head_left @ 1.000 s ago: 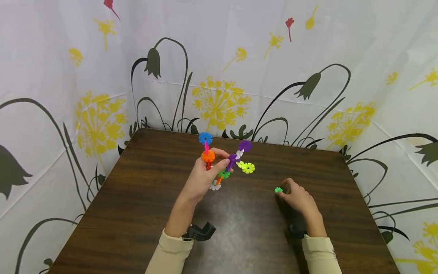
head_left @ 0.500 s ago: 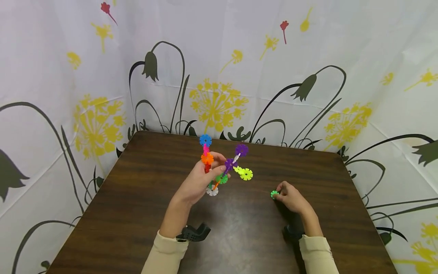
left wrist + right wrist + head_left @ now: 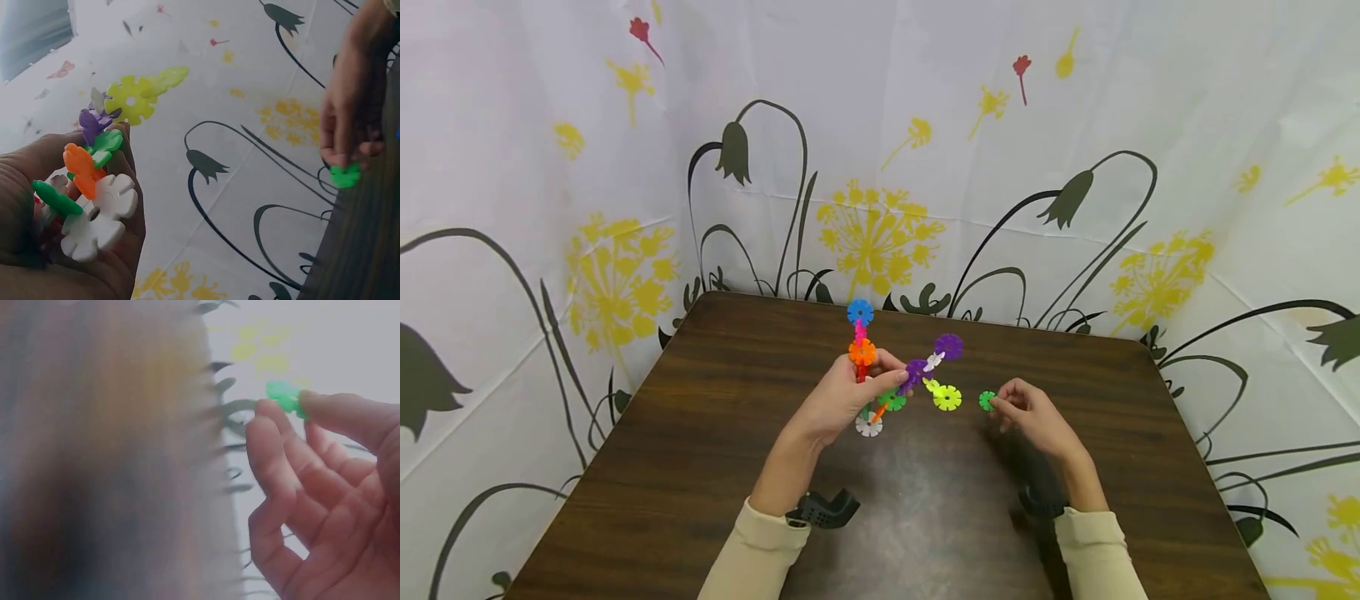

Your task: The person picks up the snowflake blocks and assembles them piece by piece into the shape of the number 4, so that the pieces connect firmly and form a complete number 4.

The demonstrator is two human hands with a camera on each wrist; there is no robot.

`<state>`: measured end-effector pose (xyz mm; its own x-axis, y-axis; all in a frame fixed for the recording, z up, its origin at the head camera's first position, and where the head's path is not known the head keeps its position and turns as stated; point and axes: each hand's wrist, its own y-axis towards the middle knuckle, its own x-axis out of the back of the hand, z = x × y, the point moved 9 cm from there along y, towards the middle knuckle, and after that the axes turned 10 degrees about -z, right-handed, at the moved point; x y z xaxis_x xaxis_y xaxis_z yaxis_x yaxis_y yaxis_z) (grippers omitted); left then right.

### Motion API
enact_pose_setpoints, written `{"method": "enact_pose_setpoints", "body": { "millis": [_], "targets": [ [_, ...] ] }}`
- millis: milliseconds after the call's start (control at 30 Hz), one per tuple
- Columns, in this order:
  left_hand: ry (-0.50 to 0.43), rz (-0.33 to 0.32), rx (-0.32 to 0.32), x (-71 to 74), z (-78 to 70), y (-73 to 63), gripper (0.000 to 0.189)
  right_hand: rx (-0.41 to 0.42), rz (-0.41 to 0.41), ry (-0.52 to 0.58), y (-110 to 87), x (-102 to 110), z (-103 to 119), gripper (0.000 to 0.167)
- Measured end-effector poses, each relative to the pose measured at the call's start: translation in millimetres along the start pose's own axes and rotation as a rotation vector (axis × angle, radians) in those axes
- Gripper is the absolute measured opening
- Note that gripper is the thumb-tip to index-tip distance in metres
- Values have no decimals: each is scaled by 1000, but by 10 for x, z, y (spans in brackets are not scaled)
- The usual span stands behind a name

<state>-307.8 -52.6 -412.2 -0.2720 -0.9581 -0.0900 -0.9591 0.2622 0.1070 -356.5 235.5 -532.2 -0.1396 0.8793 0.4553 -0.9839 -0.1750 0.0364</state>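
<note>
My left hand holds a chain of interlocking plastic flower discs above the table, thumb and fingers pinching it near a purple disc. One branch rises to a blue disc over an orange disc. To the right, the chain forks to another purple disc and a yellow disc. A white disc hangs at the lower end, close to the left palm. My right hand pinches a single green disc between thumb and fingertips, a short gap right of the yellow one.
Both hands are over a dark wood-grain table. A white curtain printed with flowers stands along its back and sides. Each wrist wears a black camera mount.
The right hand has lifted the green disc from near the tabletop and brought it left toward the chain. The left hand keeps its grip and has turned the chain slightly.
</note>
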Motion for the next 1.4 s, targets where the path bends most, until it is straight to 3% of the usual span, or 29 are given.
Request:
{"method": "enact_pose_setpoints", "body": {
  "millis": [333, 600, 767, 1067, 1200, 1400],
  "targets": [
    [-50, 90, 4, -105, 34, 28, 14, 179, 18, 260, 99, 51, 940, 22],
    [-120, 183, 41, -248, 150, 25, 15, 255, 211, 509, 35, -287, 1517, 21],
    [-123, 216, 48, -315, 163, 2, 16, 223, 289, 642, -30, -452, 1627, 22],
    [-174, 349, 40, -430, 120, -60, 27, 257, 382, 723, -126, -571, 1754, 17],
    [-197, 377, 36, -455, 124, -80, 28, 269, 437, 725, -146, -598, 1838, 19],
    [-233, 367, 60, -457, 146, -89, 31, 309, 519, 660, -159, -630, 1901, 24]
  ]
}}
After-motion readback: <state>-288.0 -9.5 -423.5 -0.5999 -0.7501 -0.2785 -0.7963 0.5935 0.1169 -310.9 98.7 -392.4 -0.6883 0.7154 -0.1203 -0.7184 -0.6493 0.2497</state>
